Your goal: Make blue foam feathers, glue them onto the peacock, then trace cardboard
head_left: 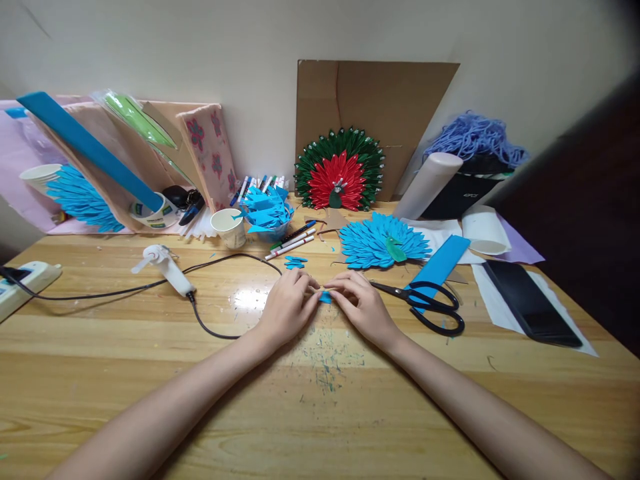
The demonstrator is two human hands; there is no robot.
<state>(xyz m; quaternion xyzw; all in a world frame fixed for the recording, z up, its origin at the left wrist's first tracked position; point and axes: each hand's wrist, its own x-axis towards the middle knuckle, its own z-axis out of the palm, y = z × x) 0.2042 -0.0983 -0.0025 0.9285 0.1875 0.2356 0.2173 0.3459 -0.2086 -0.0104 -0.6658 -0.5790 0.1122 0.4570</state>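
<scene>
Both of my hands rest on the wooden table [150, 373] near its middle, fingertips meeting. My left hand [286, 308] and my right hand [361, 305] pinch a small blue paper piece [325, 297] between them; most of it is hidden by the fingers. Just beyond my hands lie two small folded blue paper pieces [295, 262]. A blue paper peacock fan [381, 241] lies behind my right hand. Black scissors [429, 305] lie to the right of my right hand, partly on a blue paper strip [440, 263].
A glue gun [165, 265] with a black cord lies at left, by a power strip [23, 283]. At the back stand a paper cup [230, 228], a bowl of blue pieces [267, 210], markers [293, 240], a red-green peacock [340, 170] against cardboard, rolled paper [430, 183], purple yarn [475, 137]. A black sheet [530, 301] lies right.
</scene>
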